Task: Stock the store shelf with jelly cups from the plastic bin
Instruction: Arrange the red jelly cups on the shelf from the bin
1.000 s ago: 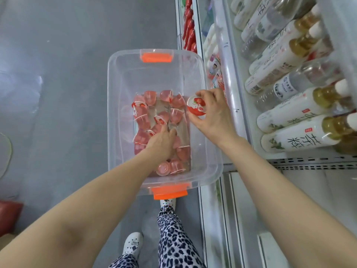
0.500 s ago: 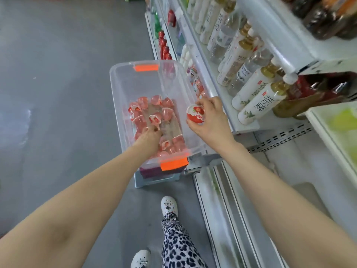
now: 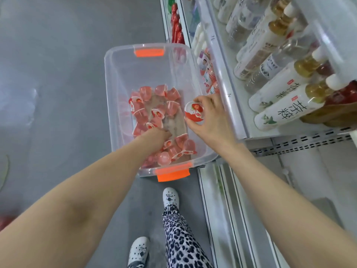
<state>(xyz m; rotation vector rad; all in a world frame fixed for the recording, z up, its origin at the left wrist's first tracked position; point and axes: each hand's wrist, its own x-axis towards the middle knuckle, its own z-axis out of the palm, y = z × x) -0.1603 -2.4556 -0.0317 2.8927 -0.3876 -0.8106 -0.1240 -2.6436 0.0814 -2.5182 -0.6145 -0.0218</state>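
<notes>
There is one plastic bin [image 3: 116, 78] in the middle of the frame, clear, standing on the grey floor [image 3: 58, 74] just beside the shelf [image 3: 228, 89] at the right. It has two orange latches, one on the far end [image 3: 149, 52] and one on the near end [image 3: 172, 174]. Inside the bin lie the jelly cups [image 3: 152, 113], pink with strawberry lids. I count around twenty, but they overlap and lie on their sides, so the exact number I cannot tell. They are in two loose groups with a bare strip of the bin's bottom between them.

One more jelly cup [image 3: 194, 112] is outside the heap. The right hand [image 3: 212, 120] holds it with thumb and fingers curled around its side, the lid turned toward the camera, above the right rim of the bin and near the front rail of the shelf.

The left hand [image 3: 156, 138] is down in the bin among the cups. Its fingers are hidden below the back of the hand, so I cannot tell if they hold something.

On the shelf lie many bottles (too many and too blurred for a sure count); the two nearest [image 3: 286, 111] have white labels with black characters. At the top there is a row of red bottles [image 3: 176, 26].

At the bottom are two white shoes [image 3: 171, 198] and one leg in leopard trousers [image 3: 181, 238]
</notes>
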